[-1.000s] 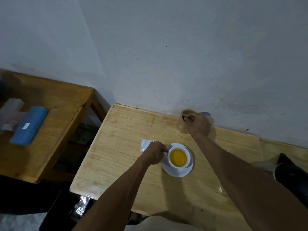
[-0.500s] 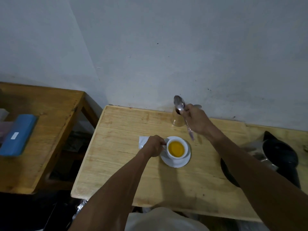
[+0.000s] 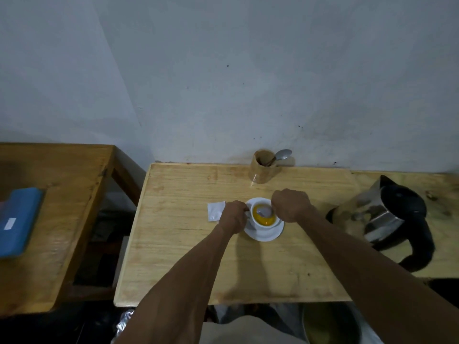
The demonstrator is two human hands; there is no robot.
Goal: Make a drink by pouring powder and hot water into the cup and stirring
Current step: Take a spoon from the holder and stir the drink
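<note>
A white cup (image 3: 263, 225) of orange-yellow drink stands on a white saucer (image 3: 267, 235) in the middle of the light wooden table (image 3: 188, 247). My left hand (image 3: 234, 216) grips the cup's handle on its left side. My right hand (image 3: 291, 205) is closed over the cup's right rim and holds a metal spoon (image 3: 263, 211), whose bowl dips into the drink. An empty white powder sachet (image 3: 215, 210) lies flat just left of my left hand.
A wooden holder (image 3: 262, 169) with one more spoon (image 3: 282, 155) stands at the table's back edge by the wall. A steel and black kettle (image 3: 390, 219) sits at the right. A second, darker table (image 3: 57, 202) with a blue box (image 3: 17, 219) is at the left.
My right hand lifted a spoon out of the wooden holder, carried it towards me and lowered its bowl into the cup. My left hand stayed on the cup's handle.
</note>
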